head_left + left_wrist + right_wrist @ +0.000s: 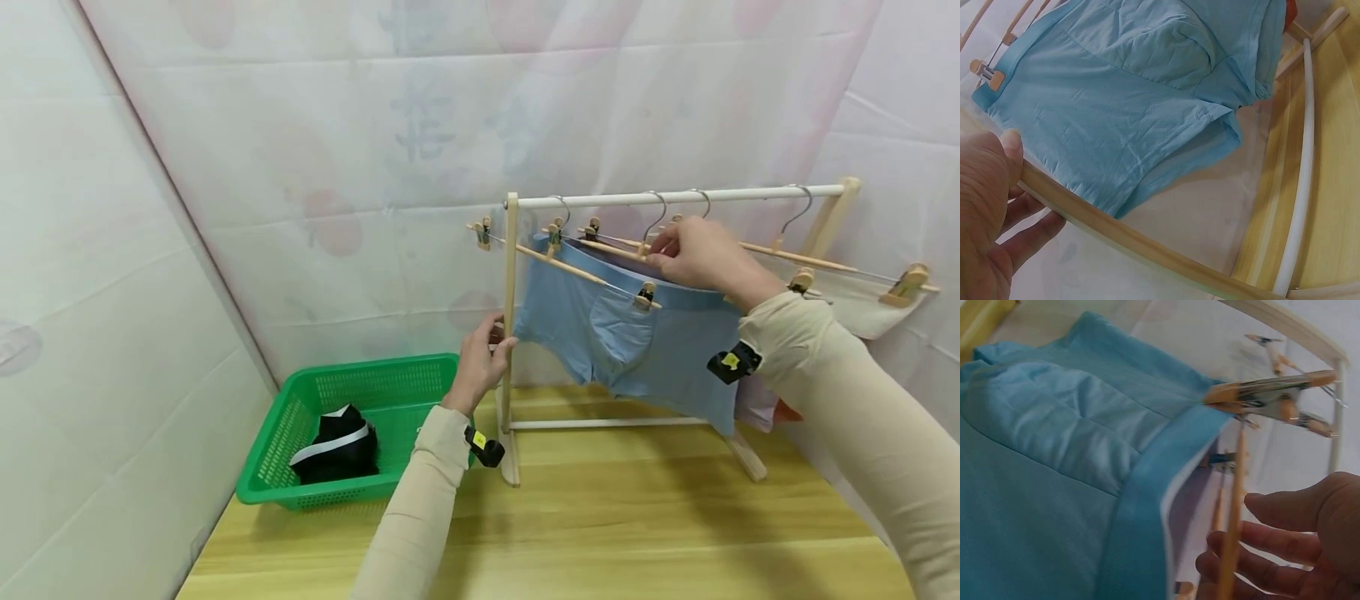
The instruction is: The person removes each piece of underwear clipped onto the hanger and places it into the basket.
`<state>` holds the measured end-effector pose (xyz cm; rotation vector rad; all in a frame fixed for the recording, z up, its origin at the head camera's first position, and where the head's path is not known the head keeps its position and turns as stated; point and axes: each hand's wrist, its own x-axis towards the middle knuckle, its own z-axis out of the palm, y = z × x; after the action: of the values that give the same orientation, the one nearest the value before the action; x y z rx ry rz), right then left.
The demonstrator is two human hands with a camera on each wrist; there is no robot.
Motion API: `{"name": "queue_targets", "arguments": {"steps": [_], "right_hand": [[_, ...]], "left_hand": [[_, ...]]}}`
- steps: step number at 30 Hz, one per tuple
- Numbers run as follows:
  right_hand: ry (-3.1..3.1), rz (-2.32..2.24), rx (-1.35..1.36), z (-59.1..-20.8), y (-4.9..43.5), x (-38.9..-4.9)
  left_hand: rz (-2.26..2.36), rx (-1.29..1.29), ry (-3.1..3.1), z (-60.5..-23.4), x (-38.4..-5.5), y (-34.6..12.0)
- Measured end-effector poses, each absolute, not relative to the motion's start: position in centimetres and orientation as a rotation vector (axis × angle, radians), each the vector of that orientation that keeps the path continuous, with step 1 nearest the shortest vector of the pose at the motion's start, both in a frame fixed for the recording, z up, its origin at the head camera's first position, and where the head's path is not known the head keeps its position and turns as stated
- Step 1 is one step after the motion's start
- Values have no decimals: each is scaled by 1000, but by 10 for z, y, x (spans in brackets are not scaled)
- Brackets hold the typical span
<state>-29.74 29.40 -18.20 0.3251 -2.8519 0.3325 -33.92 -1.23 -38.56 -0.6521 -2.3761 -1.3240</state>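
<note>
Light blue boxer shorts [547,308] hang by their waistband from clips on a wooden hanger [611,250]. My right hand [705,254] holds this hanger near its middle; in the right wrist view the fingers [1266,540] curl behind its bar, with the thumb on the near side. My left hand [476,362] grips the left upright post [510,287] of the small rack. Seen from the left wrist, the thumb lies on one side of the post [1129,240] and the fingers behind it. A bare clip hanger [573,271] hangs in front of the shorts.
To the left, a green basket [255,479] holds black clothing with a white band [337,446]. Behind the blue shorts hang a purple garment [756,406] and a cream one [862,302]. The rack's white rail [600,201] runs above, on a wooden table [615,517] against cloth walls.
</note>
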Motion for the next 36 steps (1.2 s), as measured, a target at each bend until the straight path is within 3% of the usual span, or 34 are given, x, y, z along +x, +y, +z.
{"name": "queue_targets", "arguments": {"steps": [14,28,36], "right_hand": [[-2820,435,332,-191,296,-304],[-2726,508,258,-171,310,-283],[-2736,444,255,-190,319,-266]], "left_hand": [[-1346,-640,-2381,-386,-337,-13],[-1341,-648,-2370,-388,-339,-13],[-1336,-641,-2377,-387,-337,-9]]}}
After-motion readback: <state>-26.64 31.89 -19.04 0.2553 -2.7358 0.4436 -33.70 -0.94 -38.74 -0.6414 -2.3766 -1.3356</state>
